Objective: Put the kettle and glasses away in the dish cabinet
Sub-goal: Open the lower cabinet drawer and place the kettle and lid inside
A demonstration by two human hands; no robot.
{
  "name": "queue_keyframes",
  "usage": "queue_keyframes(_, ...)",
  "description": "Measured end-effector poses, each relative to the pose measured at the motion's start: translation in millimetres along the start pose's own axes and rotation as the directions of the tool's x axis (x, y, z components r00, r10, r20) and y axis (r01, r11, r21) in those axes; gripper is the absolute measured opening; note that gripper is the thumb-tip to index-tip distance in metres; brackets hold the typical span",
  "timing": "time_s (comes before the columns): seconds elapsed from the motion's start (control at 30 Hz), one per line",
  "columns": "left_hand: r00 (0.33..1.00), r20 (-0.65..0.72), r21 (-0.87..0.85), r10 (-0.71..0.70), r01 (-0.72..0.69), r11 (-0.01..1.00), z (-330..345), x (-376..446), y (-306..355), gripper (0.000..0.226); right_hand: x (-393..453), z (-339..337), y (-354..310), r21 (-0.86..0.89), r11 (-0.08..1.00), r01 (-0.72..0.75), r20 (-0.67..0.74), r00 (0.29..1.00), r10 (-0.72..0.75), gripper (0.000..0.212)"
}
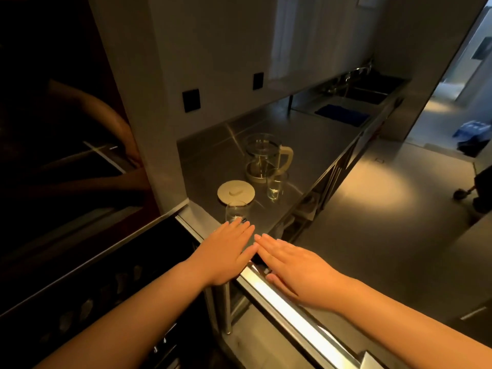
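Both hands are out flat, palms down, fingers straight and together, holding nothing. The left hand (226, 251) lies over the near corner of the steel desk (314, 145), its fingertips just at the base of the nearer glass (236, 211); whether they touch it I cannot tell. The right hand (290, 265) lies beside it, over the bright metal edge (287, 307) that runs toward the viewer, its fingertips close to the left hand's little finger. Both forearms are bare.

Task items all stand on the desk, none inside any cabinet:
- Kettle (263, 155): clear glass body, cream base and handle, upright, handle turned to the right, open at the top.
- Lid (236, 192): round, cream, lying flat on the desk just in front of the kettle and to its left, apart from it.
- Second glass (277, 183): upright, just in front of the kettle's right side, overlapping its base from this angle.
- Nearer glass: upright, close to the desk's front corner, just in front of the lid.

To the left, a dark glossy panel (66, 123) reflects arms. Two black wall plates (191, 100) sit on the wall behind the desk. Further along the desk, a sink (364, 94) with a tap, and something blue (342, 114) in front of it. Grey floor (386, 209) to the right with a lit patch.
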State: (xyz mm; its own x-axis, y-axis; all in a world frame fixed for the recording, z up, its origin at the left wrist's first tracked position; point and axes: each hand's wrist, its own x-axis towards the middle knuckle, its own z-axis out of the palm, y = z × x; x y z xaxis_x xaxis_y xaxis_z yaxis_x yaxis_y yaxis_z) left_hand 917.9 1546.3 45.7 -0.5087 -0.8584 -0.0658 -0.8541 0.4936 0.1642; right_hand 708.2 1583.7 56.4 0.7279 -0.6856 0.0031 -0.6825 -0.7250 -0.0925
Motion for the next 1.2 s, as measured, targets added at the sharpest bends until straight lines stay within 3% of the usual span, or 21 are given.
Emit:
queue_keyframes(0.2, 0.999, 0.044, -0.025, -0.012, 0.013, 1.0, -11.6, 46.4, -31.4, 0.06, 46.9, 8.2, 42.8, -0.009, 0.988, -0.154, -0.041, 0.987, 0.154, 0.059)
queue_keyframes(0.4, 0.987, 0.115, -0.019, -0.108, 0.111, 0.994, -21.6, 119.3, -59.7, 0.064, 92.6, 10.5, 87.8, -0.001, 0.952, -0.306, -0.093, 0.948, 0.305, 0.06)
queue_keyframes(0.67, 0.986, 0.083, 0.044, -0.146, 0.142, 0.989, -13.3, 215.6, -75.8, 0.063, 142.9, 13.7, 158.0, 0.036, 0.883, -0.468, -0.126, 0.875, 0.468, 0.061)
queue_keyframes(0.9, 0.97, 0.079, 0.135, -0.229, 0.218, 0.967, 11.6, 273.9, -101.0, 0.062, 199.0, 10.9, 222.8, 0.02, 0.892, -0.451, -0.143, 0.882, 0.449, 0.06)
queue_keyframes(1.1, 0.966, 0.153, 0.211, -0.206, 0.172, 0.962, 38.3, 312.1, -119.5, 0.06, 251.5, 16.4, 267.7, 0.051, 0.901, -0.432, -0.106, 0.894, 0.435, 0.062)
queue_keyframes(1.2, 0.946, 0.199, 0.185, -0.255, 0.219, 0.958, 53.6, 322.1, -133.0, 0.061, 272.7, 22.3, 286.2, 0.057, 0.897, -0.438, -0.081, 0.893, 0.442, 0.063)
